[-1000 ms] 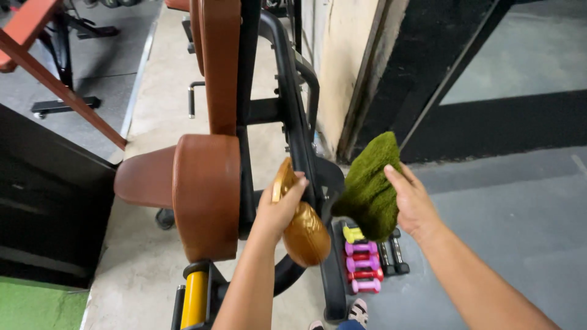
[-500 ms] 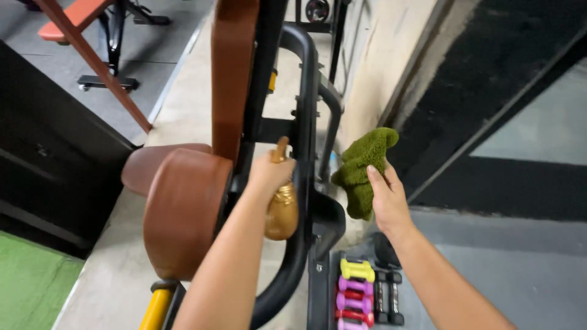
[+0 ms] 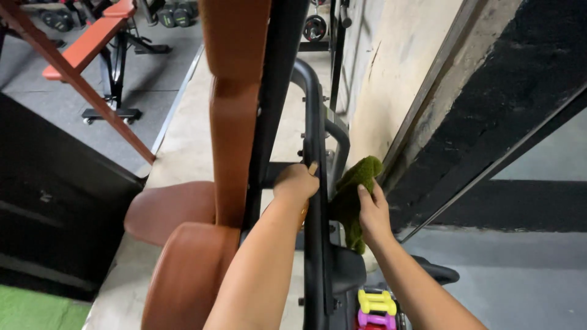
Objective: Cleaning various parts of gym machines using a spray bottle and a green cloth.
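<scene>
The room is a gym with a grey rubber floor, a pale concrete strip running along it, and a rough plastered wall beside a dark framed panel; a patch of green turf shows at the lower left corner. In the middle stands a black exercise machine with brown padded cushions; its black frame bar runs from the near edge of the view away toward the wall, long axis almost straight up the picture. To the left of the machine stands a red bench on black feet; just right of its base lie small dumbbells, yellow and pink. The left hand is clenched around a gold bottle, of which only a tip above the knuckles and a sliver below the wrist show; the bottle sits against the left side of the frame bar, its long axis roughly parallel to the bar, nozzle end pointing away from the person. The right hand grasps a green towel, bunched and pressed to the right side of the same bar; the towel hangs lengthwise along the bar, its upper end toward the wall.
</scene>
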